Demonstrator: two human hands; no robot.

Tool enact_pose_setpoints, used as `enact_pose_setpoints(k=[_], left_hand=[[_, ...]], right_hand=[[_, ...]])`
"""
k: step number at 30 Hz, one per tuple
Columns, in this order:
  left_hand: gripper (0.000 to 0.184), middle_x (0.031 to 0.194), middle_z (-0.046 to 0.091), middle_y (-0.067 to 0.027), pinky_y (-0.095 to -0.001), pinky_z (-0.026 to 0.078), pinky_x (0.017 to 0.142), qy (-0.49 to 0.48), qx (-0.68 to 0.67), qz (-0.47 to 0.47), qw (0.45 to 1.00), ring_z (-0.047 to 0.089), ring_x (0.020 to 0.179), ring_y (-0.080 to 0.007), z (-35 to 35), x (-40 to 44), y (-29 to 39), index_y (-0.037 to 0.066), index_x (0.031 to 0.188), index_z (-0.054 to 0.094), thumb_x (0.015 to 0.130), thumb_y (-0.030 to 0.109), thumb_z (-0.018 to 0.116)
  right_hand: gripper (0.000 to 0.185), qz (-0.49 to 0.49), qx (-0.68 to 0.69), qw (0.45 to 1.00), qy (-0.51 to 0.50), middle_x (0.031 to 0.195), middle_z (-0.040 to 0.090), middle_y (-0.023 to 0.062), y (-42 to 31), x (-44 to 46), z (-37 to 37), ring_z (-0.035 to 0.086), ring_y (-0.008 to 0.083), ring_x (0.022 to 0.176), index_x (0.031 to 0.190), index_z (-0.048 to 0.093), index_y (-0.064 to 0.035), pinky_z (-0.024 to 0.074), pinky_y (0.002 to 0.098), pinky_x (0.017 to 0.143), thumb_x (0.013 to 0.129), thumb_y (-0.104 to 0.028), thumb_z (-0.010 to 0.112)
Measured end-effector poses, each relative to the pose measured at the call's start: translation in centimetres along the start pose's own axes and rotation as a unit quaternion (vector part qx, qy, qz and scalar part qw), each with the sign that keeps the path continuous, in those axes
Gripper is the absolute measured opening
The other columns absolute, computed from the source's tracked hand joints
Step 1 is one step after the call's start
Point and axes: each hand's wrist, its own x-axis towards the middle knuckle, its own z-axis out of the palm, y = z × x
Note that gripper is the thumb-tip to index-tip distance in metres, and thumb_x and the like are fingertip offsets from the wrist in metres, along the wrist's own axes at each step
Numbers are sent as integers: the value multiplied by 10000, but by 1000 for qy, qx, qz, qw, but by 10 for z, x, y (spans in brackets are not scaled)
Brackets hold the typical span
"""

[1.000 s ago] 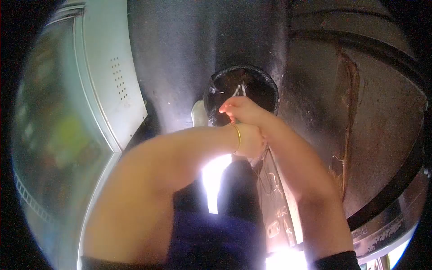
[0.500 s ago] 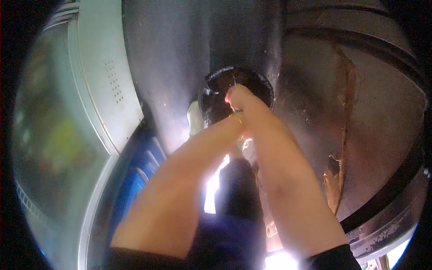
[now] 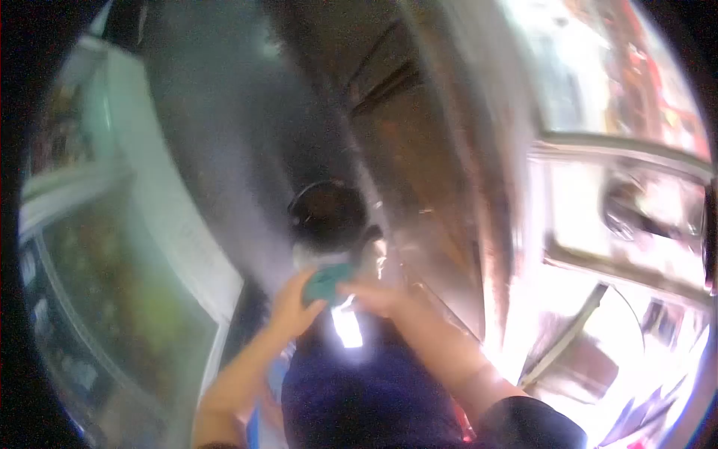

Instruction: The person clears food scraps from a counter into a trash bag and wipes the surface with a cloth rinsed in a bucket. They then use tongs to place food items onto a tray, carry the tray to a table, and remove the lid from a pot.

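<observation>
A green thing (image 3: 329, 283), flat and rounded like a scouring pad, lies between my two hands in front of my body; motion blur hides its exact kind. My left hand (image 3: 294, 303) grips its left side, with the thumb below it. At its right edge, the fingers of my right hand (image 3: 378, 296) close on it. Just beyond my hands stands a round black container (image 3: 327, 213) on the dark floor. What lies inside it is too dark to make out. A bright patch of light (image 3: 347, 327) shows below the green thing.
A white-framed cabinet (image 3: 142, 135) with a glass front (image 3: 123, 277) runs along my left. To the right stands a brownish metal side panel (image 3: 419, 179). Beyond it are brightly lit, blurred shelves (image 3: 621, 153) with objects on them.
My hands, earlier crossed over the black container, have drawn back towards my body and now hold the green thing. The view has shifted, showing the bright shelves on the right.
</observation>
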Motion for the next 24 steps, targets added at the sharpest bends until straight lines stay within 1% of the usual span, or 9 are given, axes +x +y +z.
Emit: enact_pose_setpoints(k=[3,4,5,15,17,18,19,21,24], left_hand=[[527,1135,611,-138,-348,463,915,32,-165,-106,980,588,1032,-215,6,-21,12,-1,1229,517,780,193,715],[507,1111,618,-117,-333,472,892,30,-206,-119,971,589,996,-185,7,-28,18,-22,1207,528,793,206,712],[491,1105,614,-103,-332,474,885,4,-209,-147,967,586,984,-178,12,-36,19,-24,1201,531,793,182,712],[486,1278,512,-130,-373,411,985,-91,-367,-98,921,459,1237,-232,28,-78,115,21,1163,540,716,25,731],[404,1334,455,-112,-360,403,985,-135,-97,151,975,477,1196,-213,36,-76,112,40,1113,551,736,-43,671],[263,1278,503,-138,-367,402,981,-149,-157,161,963,501,1153,-211,51,-77,110,31,997,539,763,-26,643],[263,1278,503,-138,-367,402,981,-150,-159,160,963,501,1153,-211,64,-81,121,31,997,539,763,-26,643],[230,1247,537,-148,-366,413,980,-179,-514,-64,836,521,1150,-214,84,-98,168,30,915,522,730,-58,626],[209,1165,569,-150,-354,433,940,-197,-561,-47,802,544,1087,-205,116,-117,258,44,880,506,732,-67,604]], right_hand=[[473,-61,-248,962,101,1260,546,133,-33,-62,34,504,298,1199,1249,542,-25,428,416,964,928,-374,557],[471,-220,-263,932,119,1271,542,188,1,-45,28,487,352,1207,1183,573,28,406,399,991,908,-355,572],[432,-250,-440,834,220,1272,533,219,31,-37,21,486,391,1187,1158,598,8,389,421,1006,893,-331,572],[301,-422,-395,735,354,827,580,172,25,-203,60,553,381,832,902,599,-23,447,462,754,806,-300,667],[315,-437,-352,756,338,839,591,179,32,-234,53,564,384,868,904,608,-19,467,443,749,791,-300,694],[407,-438,-315,776,328,920,598,184,42,-246,47,587,360,914,1051,580,-16,488,398,781,766,-262,737],[407,-437,-315,776,328,920,598,184,46,-261,44,587,360,914,1051,580,-16,488,398,781,766,-262,737],[604,-422,-148,802,395,1056,580,197,60,-292,37,595,327,992,1234,479,-10,477,373,862,747,-226,763],[831,-501,-84,721,471,1349,404,191,112,-326,3,429,297,1239,1384,303,-2,381,398,997,771,-329,760]])
